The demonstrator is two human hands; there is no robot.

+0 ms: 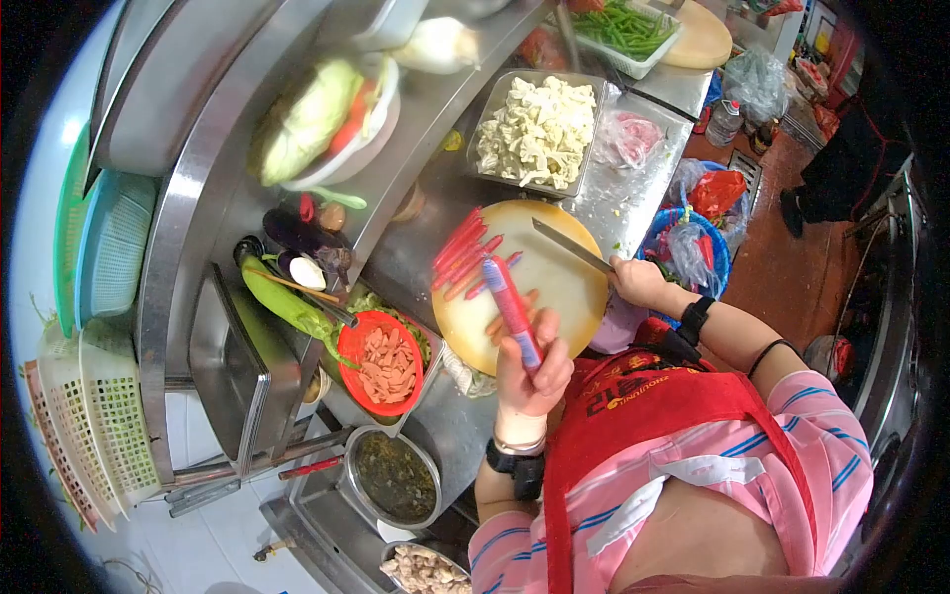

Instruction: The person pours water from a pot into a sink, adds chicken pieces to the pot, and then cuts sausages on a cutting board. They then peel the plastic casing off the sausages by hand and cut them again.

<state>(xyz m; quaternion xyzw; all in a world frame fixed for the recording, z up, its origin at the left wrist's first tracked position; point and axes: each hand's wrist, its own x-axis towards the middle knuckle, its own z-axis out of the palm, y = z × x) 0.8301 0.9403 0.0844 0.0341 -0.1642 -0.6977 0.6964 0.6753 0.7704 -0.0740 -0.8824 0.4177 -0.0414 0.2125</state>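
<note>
My left hand (534,366) is closed around a sausage in a red and purple wrapper (511,302), held up over the near edge of the round cutting board (554,238). A knife (571,245) is gripped by its handle in my right hand (638,281); its blade lies over the board's right side. Several red-wrapped sausages (461,247) are bunched at the board's far left. Bare sausage pieces (500,322) lie near the held one, partly hidden by it. Beside the board, a red basket (342,342) holds sliced sausage (386,366).
A tub of cauliflower (536,129) stands behind the board, with a bagged item (629,139) beside it. Vegetables (297,243) and a metal bowl of dark greens (396,475) sit to the left. A shelf (445,109) overhangs the counter. A blue bin (720,259) stands at right.
</note>
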